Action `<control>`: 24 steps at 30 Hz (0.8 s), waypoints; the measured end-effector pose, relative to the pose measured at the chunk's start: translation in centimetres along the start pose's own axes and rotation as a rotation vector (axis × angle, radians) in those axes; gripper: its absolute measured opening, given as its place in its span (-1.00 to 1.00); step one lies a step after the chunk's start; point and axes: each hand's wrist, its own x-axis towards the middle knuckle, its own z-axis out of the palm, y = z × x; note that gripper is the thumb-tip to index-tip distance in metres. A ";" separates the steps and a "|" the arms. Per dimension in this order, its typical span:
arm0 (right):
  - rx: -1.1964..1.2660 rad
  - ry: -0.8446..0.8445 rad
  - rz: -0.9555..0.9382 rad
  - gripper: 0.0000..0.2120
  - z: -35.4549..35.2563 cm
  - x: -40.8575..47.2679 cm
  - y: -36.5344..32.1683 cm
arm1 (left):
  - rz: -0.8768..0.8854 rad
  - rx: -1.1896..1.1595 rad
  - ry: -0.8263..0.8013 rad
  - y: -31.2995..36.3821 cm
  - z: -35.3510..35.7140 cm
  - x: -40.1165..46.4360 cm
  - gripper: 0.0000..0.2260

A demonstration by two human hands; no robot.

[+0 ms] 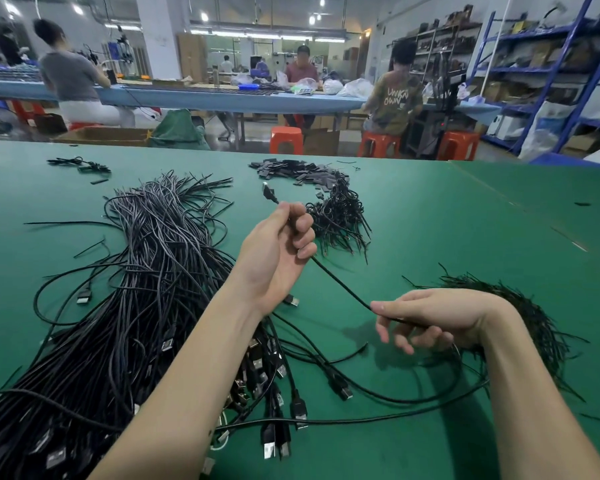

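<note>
Bare green table [447,237] right; cable heap [136,289] blocks left

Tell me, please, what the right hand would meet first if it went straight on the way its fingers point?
Probably the left forearm near the wrist: the right hand, pinching the cable, points leftward at it. A USB plug lies between them on the table, likely lower; depth is unclear.

The left hand [278,251] is raised, palm toward the camera, fingers curled round a cable [340,284]. The right hand [430,320] sits lower, wrist bent inward, thumb and forefinger pinching the same cable.
</note>
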 end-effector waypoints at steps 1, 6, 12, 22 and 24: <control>-0.005 0.012 -0.017 -0.61 -0.2 0.1 0.0 | 0.007 0.010 -0.023 0.0 0.1 -0.1 -0.71; 0.167 0.258 -0.101 -0.66 -0.6 1.9 -0.5 | 0.005 0.063 -0.159 -0.2 0.8 -0.6 -0.69; 0.548 0.526 -0.370 -0.96 0.1 3.1 -2.7 | -0.113 0.549 -0.281 -1.6 1.3 -1.2 -0.63; 0.133 0.623 -0.730 -0.83 2.6 -1.2 -7.6 | -0.136 0.590 -0.144 -2.7 0.6 -0.6 -0.60; 0.094 0.495 -0.788 -0.83 2.9 -1.3 -7.4 | -0.106 0.519 -0.106 -2.2 0.3 -0.3 -0.62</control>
